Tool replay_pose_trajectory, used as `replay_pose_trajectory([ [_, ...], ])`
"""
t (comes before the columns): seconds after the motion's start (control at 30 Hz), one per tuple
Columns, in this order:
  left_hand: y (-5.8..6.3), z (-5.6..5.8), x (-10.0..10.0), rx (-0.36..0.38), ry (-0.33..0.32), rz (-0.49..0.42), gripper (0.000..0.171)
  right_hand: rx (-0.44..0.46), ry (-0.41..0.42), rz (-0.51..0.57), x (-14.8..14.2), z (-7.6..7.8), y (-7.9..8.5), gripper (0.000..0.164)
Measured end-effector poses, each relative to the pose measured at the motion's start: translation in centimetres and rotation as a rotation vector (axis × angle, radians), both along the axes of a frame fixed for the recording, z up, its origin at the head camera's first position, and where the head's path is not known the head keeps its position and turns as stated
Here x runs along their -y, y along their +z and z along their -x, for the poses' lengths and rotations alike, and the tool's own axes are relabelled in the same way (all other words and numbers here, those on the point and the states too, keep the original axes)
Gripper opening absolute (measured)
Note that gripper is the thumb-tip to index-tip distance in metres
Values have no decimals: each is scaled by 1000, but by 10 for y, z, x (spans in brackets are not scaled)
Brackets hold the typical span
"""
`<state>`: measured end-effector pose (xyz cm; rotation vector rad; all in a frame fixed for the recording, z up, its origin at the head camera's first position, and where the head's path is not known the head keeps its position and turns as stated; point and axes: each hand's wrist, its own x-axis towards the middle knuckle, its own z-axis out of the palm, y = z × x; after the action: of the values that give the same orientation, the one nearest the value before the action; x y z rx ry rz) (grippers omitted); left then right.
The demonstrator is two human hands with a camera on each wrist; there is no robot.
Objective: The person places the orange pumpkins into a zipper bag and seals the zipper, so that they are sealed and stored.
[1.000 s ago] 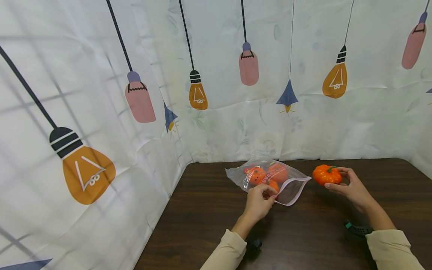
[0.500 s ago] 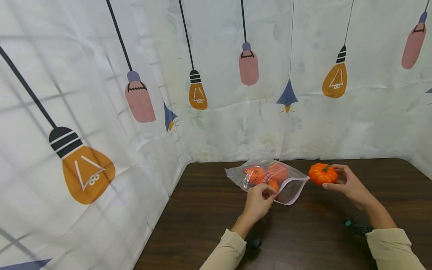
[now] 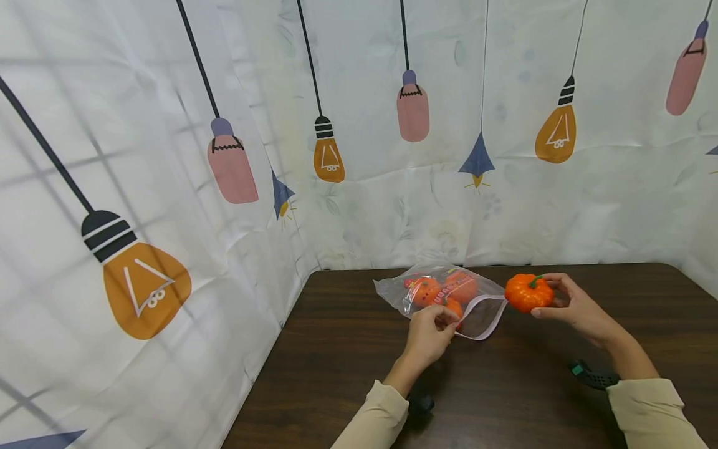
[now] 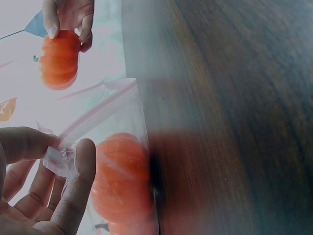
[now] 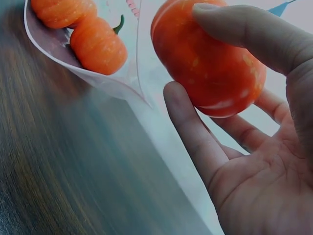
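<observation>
A clear zip bag (image 3: 396,292) with red print lies on the table, holding several small orange pumpkins (image 4: 122,181). My left hand (image 3: 429,337) pinches the bag's rim between thumb and finger, and the mouth gapes to the right. In my right hand (image 3: 580,312) is another orange toy-sized pumpkin (image 3: 527,293) with a green stem, gripped between thumb and fingers. It is held up right beside the bag's mouth. Seen from the right wrist, the pumpkins inside the bag (image 5: 98,46) show through the open mouth, and the held pumpkin (image 5: 205,58) is close to the rim.
The dark wooden table (image 3: 314,374) runs back to a white curtain (image 3: 364,218) printed with lamps. A black band (image 3: 594,376) is at the right wrist, and a small black object (image 3: 421,405) shows by the left wrist.
My right hand has moved left with the pumpkin, bringing it up to the bag's mouth. The left hand keeps its pinch on the rim, nearly still.
</observation>
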<state>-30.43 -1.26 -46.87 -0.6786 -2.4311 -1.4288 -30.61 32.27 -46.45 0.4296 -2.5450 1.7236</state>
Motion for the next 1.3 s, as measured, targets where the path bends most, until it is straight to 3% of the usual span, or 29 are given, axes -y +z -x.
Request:
replay_pose_trajectory([
  [0.23,0,0,0,25,4,4,7,9,38,-66,6,-2,5,65],
  [0.53,1,-1,0,32,7,-3,7,35,90,-76,11,-1,4,67],
  [1.3,1,0,0,33,15,-12,9,86,260,-12,26,0,2,65],
])
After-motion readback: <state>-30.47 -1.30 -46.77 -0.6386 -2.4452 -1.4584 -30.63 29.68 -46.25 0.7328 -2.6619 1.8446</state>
